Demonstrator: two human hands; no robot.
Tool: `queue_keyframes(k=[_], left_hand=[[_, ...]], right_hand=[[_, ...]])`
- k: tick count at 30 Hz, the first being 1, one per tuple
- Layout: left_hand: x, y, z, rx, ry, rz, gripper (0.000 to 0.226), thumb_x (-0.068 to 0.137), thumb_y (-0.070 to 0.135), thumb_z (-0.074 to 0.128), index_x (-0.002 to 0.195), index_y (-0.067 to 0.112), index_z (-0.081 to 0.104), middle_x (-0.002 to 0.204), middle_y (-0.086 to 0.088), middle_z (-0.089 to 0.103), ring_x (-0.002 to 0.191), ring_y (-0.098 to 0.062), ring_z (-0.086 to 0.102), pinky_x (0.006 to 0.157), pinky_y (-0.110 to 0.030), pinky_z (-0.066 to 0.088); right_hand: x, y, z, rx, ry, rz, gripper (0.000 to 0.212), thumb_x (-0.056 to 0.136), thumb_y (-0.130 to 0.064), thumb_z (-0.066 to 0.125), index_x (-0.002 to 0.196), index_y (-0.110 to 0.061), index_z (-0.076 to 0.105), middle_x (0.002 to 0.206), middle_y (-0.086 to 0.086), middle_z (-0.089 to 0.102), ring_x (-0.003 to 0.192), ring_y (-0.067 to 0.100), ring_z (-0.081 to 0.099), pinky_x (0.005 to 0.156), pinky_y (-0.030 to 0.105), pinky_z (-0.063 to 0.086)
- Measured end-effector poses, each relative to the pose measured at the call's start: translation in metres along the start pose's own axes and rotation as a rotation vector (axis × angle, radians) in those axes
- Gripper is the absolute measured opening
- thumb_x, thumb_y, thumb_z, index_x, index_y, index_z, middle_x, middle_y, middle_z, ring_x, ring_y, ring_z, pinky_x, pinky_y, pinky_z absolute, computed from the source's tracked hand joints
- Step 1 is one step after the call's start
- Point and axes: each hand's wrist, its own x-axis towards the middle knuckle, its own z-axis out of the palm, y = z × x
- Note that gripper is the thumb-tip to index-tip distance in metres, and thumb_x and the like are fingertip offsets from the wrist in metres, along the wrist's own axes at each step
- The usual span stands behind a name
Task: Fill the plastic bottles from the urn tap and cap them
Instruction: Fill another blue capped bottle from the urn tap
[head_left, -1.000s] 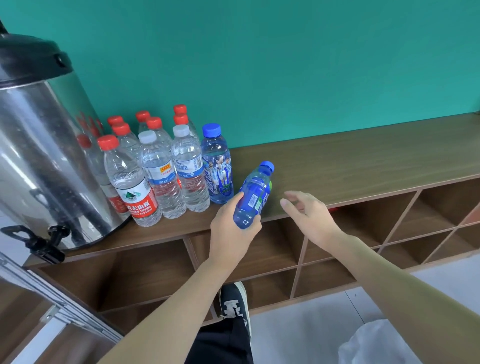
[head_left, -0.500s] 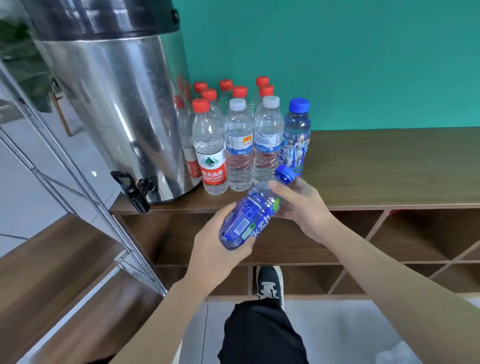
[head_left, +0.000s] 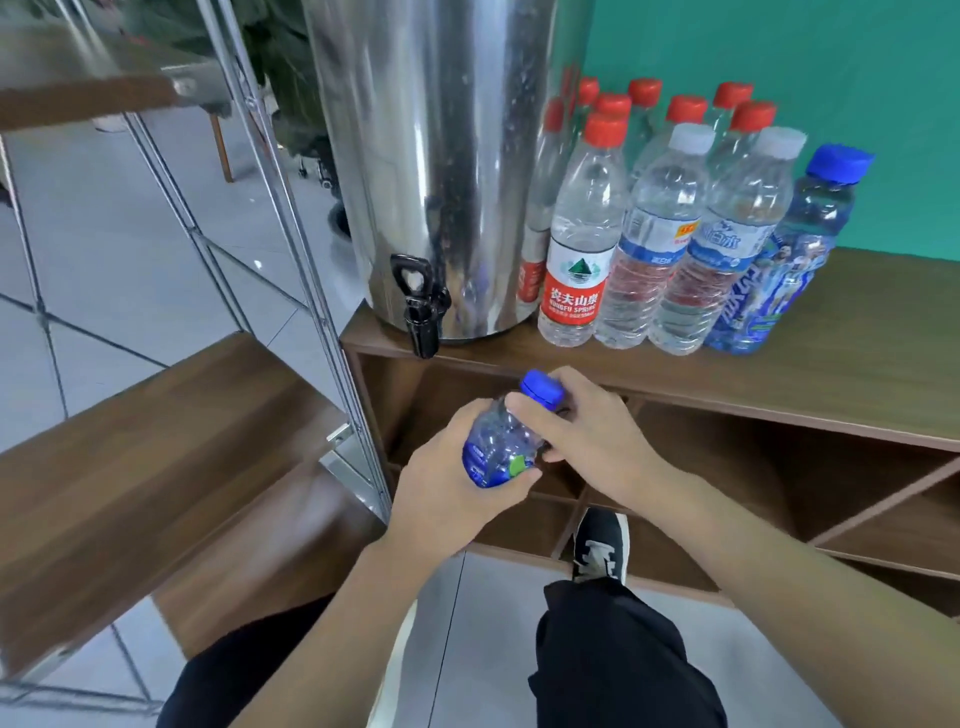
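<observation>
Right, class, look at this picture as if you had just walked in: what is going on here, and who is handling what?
A person stands at a wooden shelf unit holding a small blue bottle in the left hand, below and in front of the urn's black tap. The right hand has its fingers round the blue cap, which is on the bottle. Beside the steel urn stands a cluster of capped bottles.
</observation>
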Motion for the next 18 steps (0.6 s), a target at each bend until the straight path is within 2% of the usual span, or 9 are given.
queue_keyframes(k=[3,6,9,11,14,16,18], left_hand=[[0.001,-0.017,-0.013,0.113,-0.01,0.027,0.079,0.073,0.063,0.083,0.14,0.045,0.046,0.12,0.022,0.065,0.11,-0.001,0.065,0.092,-0.03,0.059],[0.0,-0.025,-0.015,0.212,0.006,0.045,0.082,0.073,0.071,0.077,0.142,0.046,0.041,0.126,0.023,0.062,0.114,-0.002,0.062,0.092,-0.027,0.059],[-0.001,-0.026,-0.016,0.148,-0.016,0.037,0.083,0.07,0.073,0.076,0.141,0.046,0.041,0.125,0.025,0.061,0.116,0.0,0.062,0.094,-0.024,0.058],[0.002,-0.026,-0.021,0.048,-0.044,0.035,0.08,0.069,0.066,0.082,0.138,0.046,0.045,0.124,0.025,0.064,0.116,0.001,0.063,0.095,-0.025,0.058],[0.003,-0.023,-0.029,-0.102,-0.118,-0.007,0.075,0.071,0.038,0.094,0.134,0.038,0.053,0.12,0.019,0.069,0.112,-0.002,0.067,0.095,-0.03,0.06],[0.004,-0.02,-0.036,-0.196,-0.23,-0.076,0.071,0.073,0.025,0.095,0.133,0.032,0.058,0.116,0.012,0.073,0.108,-0.009,0.071,0.095,-0.037,0.06],[0.006,-0.018,-0.046,-0.324,-0.394,-0.148,0.067,0.072,0.022,0.094,0.13,0.03,0.062,0.113,0.004,0.076,0.102,-0.019,0.074,0.091,-0.041,0.062]], right_hand=[[0.01,-0.008,0.007,-0.313,0.062,-0.077,0.053,0.089,-0.078,0.046,0.083,-0.027,0.06,0.073,-0.006,0.067,0.071,0.01,0.063,0.07,0.035,0.052],[0.02,-0.01,0.018,-0.401,0.119,-0.126,0.062,0.098,-0.064,0.043,0.067,-0.012,0.057,0.06,0.003,0.058,0.061,0.018,0.055,0.062,0.034,0.045],[0.026,-0.007,0.021,-0.392,0.136,-0.181,0.059,0.1,-0.049,0.046,0.056,-0.011,0.049,0.05,0.004,0.048,0.051,0.017,0.048,0.053,0.024,0.038],[0.028,-0.006,0.021,-0.354,0.153,-0.235,0.057,0.099,-0.043,0.048,0.054,-0.01,0.05,0.048,0.003,0.047,0.05,0.018,0.049,0.05,0.02,0.036],[0.028,-0.004,0.021,-0.348,0.16,-0.365,0.052,0.1,-0.036,0.049,0.052,-0.016,0.048,0.046,-0.001,0.045,0.051,0.018,0.05,0.05,0.019,0.035],[0.026,-0.004,0.02,-0.333,0.127,-0.465,0.051,0.1,-0.035,0.047,0.052,-0.018,0.044,0.046,-0.003,0.04,0.048,0.018,0.045,0.049,0.018,0.031],[0.024,-0.002,0.017,-0.356,0.07,-0.589,0.051,0.1,-0.036,0.042,0.058,-0.008,0.051,0.048,0.003,0.043,0.046,0.019,0.043,0.048,0.027,0.033]])
